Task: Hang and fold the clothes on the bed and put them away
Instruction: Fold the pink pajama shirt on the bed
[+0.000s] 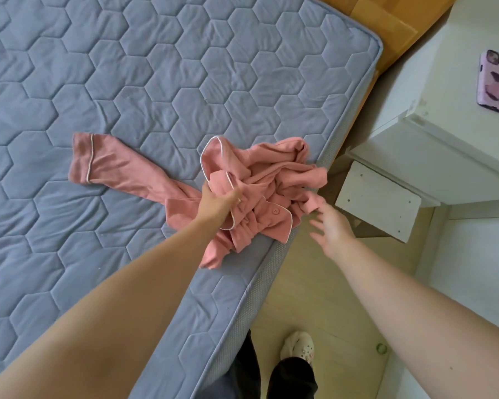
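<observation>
A crumpled pink pyjama top [274, 180] with white piping lies near the right edge of the bed [156, 82], which has a blue-grey quilted cover. One sleeve stretches out flat to the left. My left hand [218, 204] is closed on a bunch of the fabric near the collar. My right hand [330, 227] hovers just right of the top over the bed's edge. Its fingers are spread and blurred, and the fingertips nearly touch a fold of the cloth.
A white bedside cabinet [444, 156] stands right of the bed with a pink-cased phone [491, 80] on top. A white panel [378, 201] leans below it. Pale wood floor runs between bed and cabinet, where my slippered foot [298, 347] stands.
</observation>
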The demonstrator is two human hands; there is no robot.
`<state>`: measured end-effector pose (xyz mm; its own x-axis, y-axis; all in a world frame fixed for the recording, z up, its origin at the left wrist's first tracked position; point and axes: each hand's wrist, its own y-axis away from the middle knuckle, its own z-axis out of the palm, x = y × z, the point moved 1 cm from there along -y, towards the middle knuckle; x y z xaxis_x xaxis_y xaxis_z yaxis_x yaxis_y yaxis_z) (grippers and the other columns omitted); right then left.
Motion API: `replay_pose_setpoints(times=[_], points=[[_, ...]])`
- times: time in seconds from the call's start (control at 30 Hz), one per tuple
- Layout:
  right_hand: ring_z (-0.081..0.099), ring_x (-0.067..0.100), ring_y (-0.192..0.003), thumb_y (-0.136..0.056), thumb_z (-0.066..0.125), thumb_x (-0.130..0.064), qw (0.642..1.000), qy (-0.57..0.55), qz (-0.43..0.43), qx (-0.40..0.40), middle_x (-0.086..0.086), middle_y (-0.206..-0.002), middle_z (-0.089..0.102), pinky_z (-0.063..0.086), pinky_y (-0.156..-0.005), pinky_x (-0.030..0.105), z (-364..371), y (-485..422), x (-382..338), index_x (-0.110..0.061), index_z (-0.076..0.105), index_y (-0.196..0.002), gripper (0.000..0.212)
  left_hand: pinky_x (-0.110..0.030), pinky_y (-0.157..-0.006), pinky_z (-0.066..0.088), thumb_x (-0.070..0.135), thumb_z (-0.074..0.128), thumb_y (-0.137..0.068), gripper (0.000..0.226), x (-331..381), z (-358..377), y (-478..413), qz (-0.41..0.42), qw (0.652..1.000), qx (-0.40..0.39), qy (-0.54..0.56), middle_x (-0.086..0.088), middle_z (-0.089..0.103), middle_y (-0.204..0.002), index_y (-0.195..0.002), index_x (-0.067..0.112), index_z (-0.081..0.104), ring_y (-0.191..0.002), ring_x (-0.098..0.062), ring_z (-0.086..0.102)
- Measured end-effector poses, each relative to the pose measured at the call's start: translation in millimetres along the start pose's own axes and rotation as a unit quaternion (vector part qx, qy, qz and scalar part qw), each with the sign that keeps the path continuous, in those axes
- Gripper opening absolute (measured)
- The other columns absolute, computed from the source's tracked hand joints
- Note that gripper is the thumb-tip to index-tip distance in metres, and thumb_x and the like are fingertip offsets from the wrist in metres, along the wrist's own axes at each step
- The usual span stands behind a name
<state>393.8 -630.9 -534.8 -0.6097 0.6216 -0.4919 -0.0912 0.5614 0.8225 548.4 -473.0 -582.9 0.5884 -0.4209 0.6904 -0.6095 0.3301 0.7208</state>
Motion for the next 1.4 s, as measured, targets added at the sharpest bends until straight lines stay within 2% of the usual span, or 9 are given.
replay_pose_setpoints(times=[0.07, 0.2, 0.37, 0.47, 0.53, 0.63, 0.83, 1.07, 1.4], points=[[0.051, 0.021, -0.100, -0.093, 0.055, -0.023, 0.991, 0.105, -0.074, 0.040, 0.009, -0.125, 0.055, 0.046, -0.086, 0.036, 5.3, 1.3, 1.2, -0.018, 0.052, -0.116, 0.024, -0.029, -0.081, 0.054, 0.030, 0.077, -0.063, 0.061, -7.1, 2.0, 2.5, 0.027, 0.998, -0.008, -0.062, 0.002, 0.067, -0.105, -0.117, 0.014, 0.055, -0.095, -0.012, 0.065], [0.035, 0.029, -0.129, -0.075, 0.069, -0.004, 0.894, 0.289, -0.309, 0.148, 0.014, -0.144, 0.035, 0.034, -0.104, 0.036, 6.9, 1.3, -0.7, -0.010, 0.032, -0.143, 0.078, -0.033, -0.075, 0.052, -0.002, 0.065, -0.076, 0.027, 3.4, 7.9, 9.5, 0.022, 0.984, -0.099, -0.146, -0.004, 0.065, -0.089, -0.098, 0.012, 0.060, -0.090, -0.023, 0.063], [-0.001, 0.033, -0.146, -0.063, 0.073, -0.022, 0.685, 0.587, -0.429, 0.040, 0.011, -0.159, 0.000, 0.015, -0.116, 0.054, 10.5, -7.2, -3.2, -0.028, 0.019, -0.149, 0.101, -0.007, -0.052, 0.045, 0.003, 0.067, -0.078, 0.016, 32.8, 8.8, 28.9, 0.015, 0.882, -0.294, -0.368, 0.005, 0.062, -0.070, -0.086, 0.016, 0.064, -0.060, -0.003, 0.057], [-0.008, 0.025, -0.146, -0.060, 0.062, -0.046, 0.659, 0.643, -0.389, -0.037, 0.000, -0.159, 0.003, 0.012, -0.116, 0.052, 8.9, -13.7, 0.6, -0.034, 0.030, -0.145, 0.092, -0.016, -0.061, 0.052, -0.001, 0.068, -0.075, 0.017, 36.2, 3.7, 27.9, -0.007, 0.862, -0.348, -0.370, -0.002, 0.068, -0.077, -0.088, 0.010, 0.066, -0.063, -0.007, 0.064], [0.009, 0.021, -0.145, -0.062, 0.052, -0.056, 0.681, 0.621, -0.386, -0.027, -0.006, -0.153, 0.027, 0.019, -0.114, 0.047, 6.2, -13.6, 1.2, -0.038, 0.044, -0.134, 0.074, -0.025, -0.064, 0.056, 0.007, 0.070, -0.075, 0.010, 29.1, 2.5, 22.7, 0.005, 0.893, -0.299, -0.337, -0.005, 0.069, -0.077, -0.084, 0.009, 0.066, -0.066, -0.016, 0.066], [0.052, 0.023, -0.112, -0.070, 0.063, -0.030, 0.842, 0.432, -0.324, -0.017, 0.002, -0.113, 0.058, 0.043, -0.089, 0.031, -0.9, -4.8, -4.6, -0.018, 0.060, -0.101, 0.033, -0.020, -0.074, 0.052, 0.037, 0.079, -0.074, 0.042, 15.4, 3.9, 18.4, 0.073, 0.964, -0.155, -0.205, 0.006, 0.067, -0.092, -0.106, 0.016, 0.060, -0.082, -0.006, 0.063], [0.061, 0.028, -0.081, -0.075, 0.061, -0.026, 0.943, 0.251, -0.205, 0.080, 0.006, -0.077, 0.064, 0.042, -0.068, 0.028, -22.2, 24.6, -26.3, -0.008, 0.067, -0.089, 0.023, -0.004, -0.068, 0.044, 0.022, 0.079, -0.078, 0.054, 21.0, 33.6, 55.8, 0.117, 0.939, -0.247, -0.208, 0.011, 0.065, -0.100, -0.124, 0.015, 0.051, -0.089, 0.005, 0.061], [0.065, 0.024, -0.084, -0.077, 0.068, -0.014, 0.970, 0.086, -0.220, 0.057, 0.008, -0.087, 0.068, 0.049, -0.071, 0.028, -64.7, 90.6, -66.7, -0.008, 0.068, -0.098, 0.021, -0.024, -0.082, 0.050, 0.017, 0.072, -0.084, 0.038, 98.1, 69.3, 119.0, 0.180, 0.936, -0.236, -0.189, 0.011, 0.065, -0.092, -0.114, 0.026, 0.051, -0.087, -0.007, 0.063], [0.066, 0.024, -0.095, -0.076, 0.063, 0.001, 0.919, -0.062, -0.387, 0.041, 0.007, -0.098, 0.069, 0.052, -0.091, 0.039, -138.5, 263.1, -189.3, -0.016, 0.064, -0.104, 0.033, -0.019, -0.057, 0.042, 0.004, 0.049, -0.078, 0.029, 282.2, 80.9, 264.7, 0.363, 0.904, -0.108, -0.201, 0.008, 0.060, -0.069, -0.096, 0.020, 0.066, -0.071, -0.014, 0.055]])
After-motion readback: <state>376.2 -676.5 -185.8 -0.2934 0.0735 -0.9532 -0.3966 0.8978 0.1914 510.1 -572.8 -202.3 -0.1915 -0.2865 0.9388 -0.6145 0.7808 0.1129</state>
